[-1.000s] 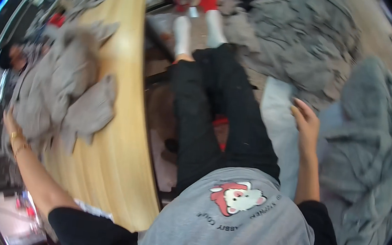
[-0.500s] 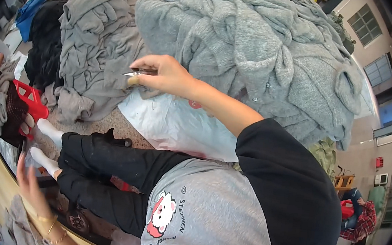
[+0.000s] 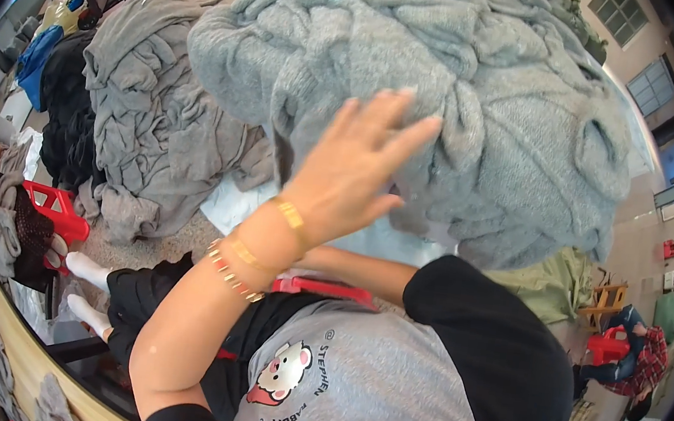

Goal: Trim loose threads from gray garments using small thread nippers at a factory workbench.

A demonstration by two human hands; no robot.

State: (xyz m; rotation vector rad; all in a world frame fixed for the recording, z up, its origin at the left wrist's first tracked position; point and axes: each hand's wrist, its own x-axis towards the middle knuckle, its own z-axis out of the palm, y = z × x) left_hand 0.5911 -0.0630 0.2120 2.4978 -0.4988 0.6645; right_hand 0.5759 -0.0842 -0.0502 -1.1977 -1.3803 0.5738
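My left hand, with gold bangles on its wrist, is stretched out with fingers spread in front of a large heap of grey knitted fabric. Its fingertips overlap the heap's near side, but whether they touch it I cannot tell. Nothing shows in its grasp. Behind the left wrist passes my right forearm; the right hand itself is hidden there, along with anything in it. Under the heap lies a pale plastic sheet.
Left of the big heap is a pile of browner grey cloth, with black cloth beside it. A person sits by a red stool at far left. A wooden table edge runs lower left. Another person sits at far right.
My left hand has swung from the lower left up to the grey heap. My right hand, which held small pointed thread snips, has dropped back behind the left arm.
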